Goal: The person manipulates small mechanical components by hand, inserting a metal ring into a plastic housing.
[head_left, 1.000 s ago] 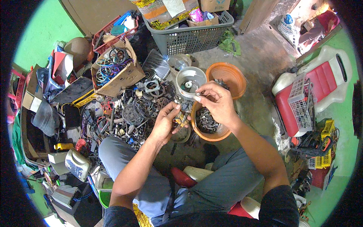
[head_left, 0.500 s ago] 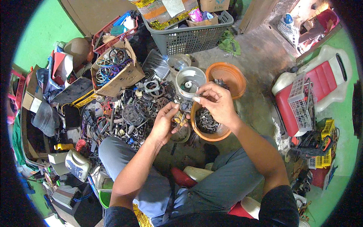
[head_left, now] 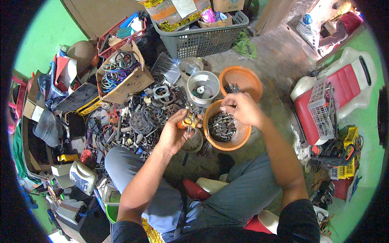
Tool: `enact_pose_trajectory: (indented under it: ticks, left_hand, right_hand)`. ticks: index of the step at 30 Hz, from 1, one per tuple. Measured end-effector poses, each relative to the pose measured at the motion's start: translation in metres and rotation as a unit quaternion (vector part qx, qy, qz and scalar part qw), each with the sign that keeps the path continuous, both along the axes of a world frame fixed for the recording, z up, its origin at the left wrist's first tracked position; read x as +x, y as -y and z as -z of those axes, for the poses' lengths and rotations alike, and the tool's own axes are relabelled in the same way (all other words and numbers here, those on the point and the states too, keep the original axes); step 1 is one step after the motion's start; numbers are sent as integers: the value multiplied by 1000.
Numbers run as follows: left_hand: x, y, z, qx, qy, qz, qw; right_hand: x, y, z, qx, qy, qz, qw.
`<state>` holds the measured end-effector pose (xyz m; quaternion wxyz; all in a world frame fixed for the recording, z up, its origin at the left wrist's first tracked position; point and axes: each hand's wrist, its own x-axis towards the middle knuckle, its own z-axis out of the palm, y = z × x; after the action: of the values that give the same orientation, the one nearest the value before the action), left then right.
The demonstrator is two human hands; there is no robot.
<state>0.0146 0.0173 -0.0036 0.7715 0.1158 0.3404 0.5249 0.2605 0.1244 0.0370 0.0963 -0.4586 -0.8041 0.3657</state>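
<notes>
In my left hand (head_left: pixel 173 130), in front of the parts heap, lie small metal pieces and a yellow-orange part (head_left: pixel 189 121); the fingers curl around them, and their exact kind is unclear. My right hand (head_left: pixel 245 109) is over the far right rim of an orange bowl (head_left: pixel 239 142). Its thumb and fingertips are pinched together, and whatever they may hold is too small to make out. Dark bolts and screws (head_left: pixel 222 128) fill much of this bowl. Just behind stands a white bucket (head_left: pixel 191 95) with a few parts inside. A second orange bowl (head_left: pixel 253 83) holds a few metal pieces.
A wide heap of scrap parts (head_left: pixel 142 121) covers the floor at left, beside a cardboard box of wires (head_left: pixel 129 83). A grey basket (head_left: pixel 198 46) stands at the back. A red and white seat (head_left: pixel 324 103) with a grey crate (head_left: pixel 322 107) is at right.
My right hand has moved right and slightly down, away from my left hand and over the bowl's rim. My left hand has turned, showing more of the yellow-orange part.
</notes>
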Motion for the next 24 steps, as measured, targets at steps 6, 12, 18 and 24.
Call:
enact_pose_trajectory:
  ticks: [6,12,18,24]
  left_hand:
    - [2,-1,0,9,59,8,998]
    - [5,3,-9,36,9,17,999]
    - [6,4,-14,45,-22,49,998]
    - [7,2,-10,71,-29,63,995]
  right_hand:
    - [-8,9,-5,20,-14,-60,998]
    - [-28,25,-18,12,-202,-59,978]
    - [-32,32,-14,99,-231,-93,963]
    - [-32,31,-10,26,-225,-139,964]
